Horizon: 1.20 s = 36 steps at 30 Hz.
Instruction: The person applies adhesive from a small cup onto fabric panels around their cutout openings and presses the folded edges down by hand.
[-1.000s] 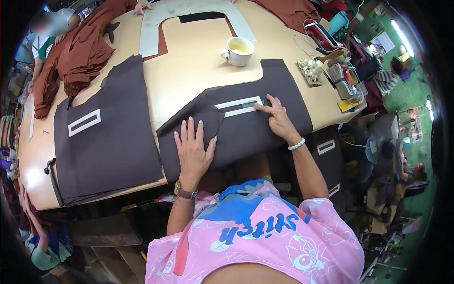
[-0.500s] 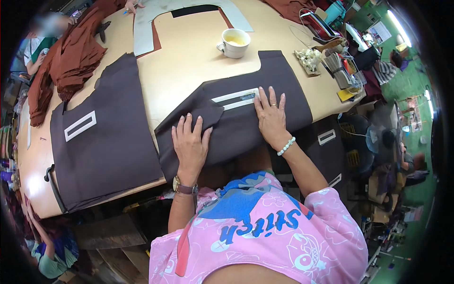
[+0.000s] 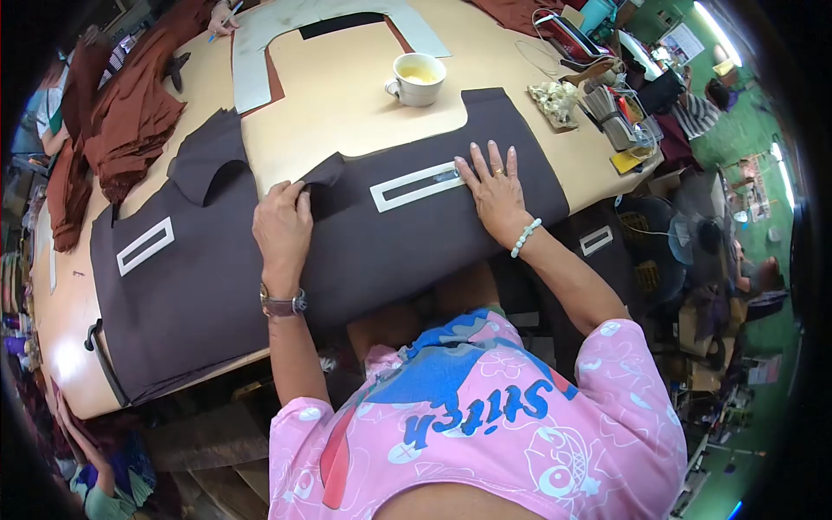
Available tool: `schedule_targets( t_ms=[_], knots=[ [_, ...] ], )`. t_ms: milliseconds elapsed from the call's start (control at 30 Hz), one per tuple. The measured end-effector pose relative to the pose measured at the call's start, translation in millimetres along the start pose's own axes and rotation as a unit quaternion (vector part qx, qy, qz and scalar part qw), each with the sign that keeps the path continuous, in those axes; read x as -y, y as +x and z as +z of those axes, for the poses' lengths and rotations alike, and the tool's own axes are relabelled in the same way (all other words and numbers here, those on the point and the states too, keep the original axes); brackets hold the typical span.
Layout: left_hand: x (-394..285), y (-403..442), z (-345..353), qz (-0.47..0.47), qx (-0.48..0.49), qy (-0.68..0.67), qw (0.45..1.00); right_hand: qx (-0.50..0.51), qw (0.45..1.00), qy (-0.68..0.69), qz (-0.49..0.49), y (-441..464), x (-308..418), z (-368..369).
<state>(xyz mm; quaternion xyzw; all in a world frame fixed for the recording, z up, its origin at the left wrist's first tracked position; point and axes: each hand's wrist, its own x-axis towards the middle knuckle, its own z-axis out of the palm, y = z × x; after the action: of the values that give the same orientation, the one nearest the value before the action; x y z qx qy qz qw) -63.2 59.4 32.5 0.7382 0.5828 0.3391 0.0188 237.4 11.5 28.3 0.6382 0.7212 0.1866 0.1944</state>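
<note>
Cloth (image 3: 364, 269) of a dark purplish brown, cut as a broad panel, lay in front of me along the near edge of the pale wood-coloured tabletop (image 3: 338, 117). My left hand (image 3: 282, 230) was curled nearly closed at the panel's upper left part, thumb and fingers pinching its edge, with a small fold standing up just beside the fingertips. My right hand (image 3: 494, 192) lay flat and spread, gripping nothing, its palm down on the panel and its fingertips at the right end of a white, narrow rectangular frame (image 3: 420, 195) set on the cloth.

A brown-strapped wristwatch (image 3: 283, 303) circled my left wrist, and a pale beaded bracelet (image 3: 526, 236) my right. To the left lay a second dark purplish-brown panel (image 3: 199, 295), its upper corner curled over, bearing another white rectangular frame (image 3: 147, 256). Beyond my panel stood a white ceramic cup (image 3: 418, 92) with something yellowish inside. Rust-brown fabric (image 3: 130, 143) lay heaped at the far left, near a pale grey curved pattern piece (image 3: 251, 74). At the table's far side, another person's hand (image 3: 223, 21) held a blue pen.
</note>
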Motion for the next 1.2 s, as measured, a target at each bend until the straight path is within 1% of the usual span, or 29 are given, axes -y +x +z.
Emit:
schedule_targets(
  t_ms=[133,233,533,1200],
  knots=[
    [9,8,4,-0.056,0.057,-0.011,0.997,0.003,1.000,0.013,-0.002,0,7,-2],
    [16,1,11,-0.030,0.030,-0.007,0.999,0.012,1.000,0.016,-0.006,0,14,-8],
    [16,-5,17,-0.019,0.014,-0.021,0.999,-0.006,0.999,0.019,-0.037,5,40,-22],
    [20,-9,19,-0.003,0.021,-0.024,0.999,-0.030,0.994,-0.031,-0.100,12,90,-53]
  ],
)
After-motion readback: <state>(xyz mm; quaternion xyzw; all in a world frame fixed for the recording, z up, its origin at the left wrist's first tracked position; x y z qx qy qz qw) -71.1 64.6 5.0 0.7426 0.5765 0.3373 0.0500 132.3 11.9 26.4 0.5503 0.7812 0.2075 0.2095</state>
